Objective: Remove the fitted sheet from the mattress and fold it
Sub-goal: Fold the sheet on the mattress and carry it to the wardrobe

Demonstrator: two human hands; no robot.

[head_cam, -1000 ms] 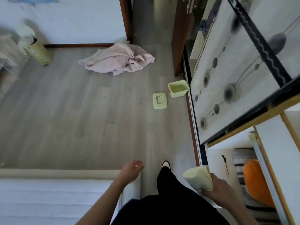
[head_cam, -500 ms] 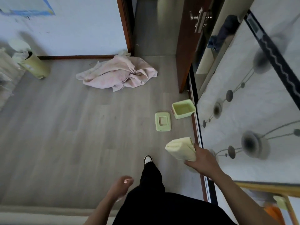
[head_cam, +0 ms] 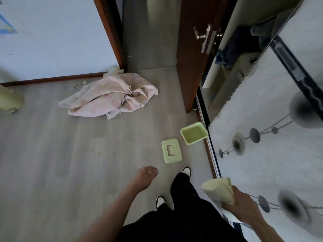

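Folded sheet in right hand, person standing on floor beside wardrobe

Floor [head_cam: 52, 163], grey wood-look planks, fills most of the head view. Wardrobe [head_cam: 279, 154] runs along the right edge: glossy pale sliding door printed with dark discs and thin lines, crossed by a black band with a wavy mark. Brown door [head_cam: 195, 55] stands open at top centre, metal handle on its edge; the doorway beside it shows more of the same flooring. White wall [head_cam: 52, 41] with a brown skirting board occupies the top left.

Pink cloth [head_cam: 111, 96] lies crumpled on the floor just in front of the doorway, one edge touching the skirting corner. Person's black trousers [head_cam: 183, 220] fill the bottom centre; two dark shoes with white toes show below them, one ahead of the other.

Green bin [head_cam: 194, 133], open and tilted, sits on the floor against the wardrobe base. Its lid [head_cam: 171, 151] lies flat just beside it, apart from the bin. Another pale green container [head_cam: 10, 100] is partly cut off at the left edge.

Sheet [head_cam: 219, 190], pale yellow, folded into a compact bundle, is held in the air at lower right, in front of the wardrobe door. Right hand [head_cam: 244, 208] grips its lower end, fingers wrapped round the fabric. Left hand [head_cam: 146, 177] hangs forward over the floor, fingers loosely curled, holding nothing.
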